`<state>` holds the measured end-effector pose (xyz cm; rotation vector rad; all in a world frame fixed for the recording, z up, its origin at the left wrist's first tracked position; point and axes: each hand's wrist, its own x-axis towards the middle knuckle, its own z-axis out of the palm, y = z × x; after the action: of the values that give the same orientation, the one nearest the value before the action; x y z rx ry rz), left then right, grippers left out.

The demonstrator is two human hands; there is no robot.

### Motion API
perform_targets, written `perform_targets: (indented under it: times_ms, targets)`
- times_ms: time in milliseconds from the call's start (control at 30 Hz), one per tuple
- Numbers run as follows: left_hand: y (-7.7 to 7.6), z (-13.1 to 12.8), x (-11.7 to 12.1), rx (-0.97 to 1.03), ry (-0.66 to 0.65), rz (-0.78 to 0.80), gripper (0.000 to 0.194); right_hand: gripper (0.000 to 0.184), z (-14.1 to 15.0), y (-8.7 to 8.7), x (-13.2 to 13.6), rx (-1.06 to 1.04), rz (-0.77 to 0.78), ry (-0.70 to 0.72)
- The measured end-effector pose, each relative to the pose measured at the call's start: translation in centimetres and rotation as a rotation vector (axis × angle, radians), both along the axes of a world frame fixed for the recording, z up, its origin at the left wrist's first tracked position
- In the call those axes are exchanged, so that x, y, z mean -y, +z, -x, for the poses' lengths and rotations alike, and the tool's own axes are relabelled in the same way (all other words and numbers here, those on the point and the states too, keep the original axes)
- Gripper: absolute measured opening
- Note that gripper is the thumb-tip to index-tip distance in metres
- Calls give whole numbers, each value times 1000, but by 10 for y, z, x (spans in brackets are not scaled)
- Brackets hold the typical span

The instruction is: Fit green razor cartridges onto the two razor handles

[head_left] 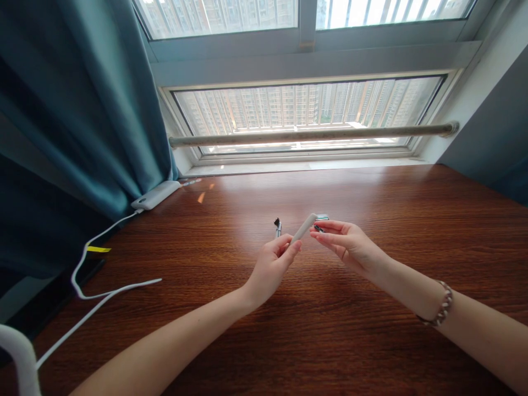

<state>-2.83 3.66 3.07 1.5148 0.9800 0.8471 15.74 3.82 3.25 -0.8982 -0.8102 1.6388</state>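
My left hand is closed around a slim white handle, which tilts up and to the right. Between the thumb and fingertips of my right hand is a small dark, shiny piece, too small to name. It is close to the upper end of the handle. A small flat item with pale and green parts shows just behind that end; whether it touches the handle I cannot tell. Beyond my left hand lies a small silvery item with a dark tuft-like tip, its lower end hidden by my fingers.
The brown wooden tabletop reaches to a window with a horizontal rail. At the left, a white box-shaped device with a white cable sits by the blue curtain. A white curved tube rises at the lower left.
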Motion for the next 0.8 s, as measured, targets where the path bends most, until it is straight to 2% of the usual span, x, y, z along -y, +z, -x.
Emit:
perform_targets:
  times_ms: [167,433,800]
  targets:
    - [1,0,-1,9,-6,2,28,26,2,2,2,66,-74,42]
    - [1,0,1,-6,-27,-24,28,21,3,-3,0,221,-399,-14]
    - [3,1,2,-80,-11,-98,29,21,3,4,2,-1,-379,47]
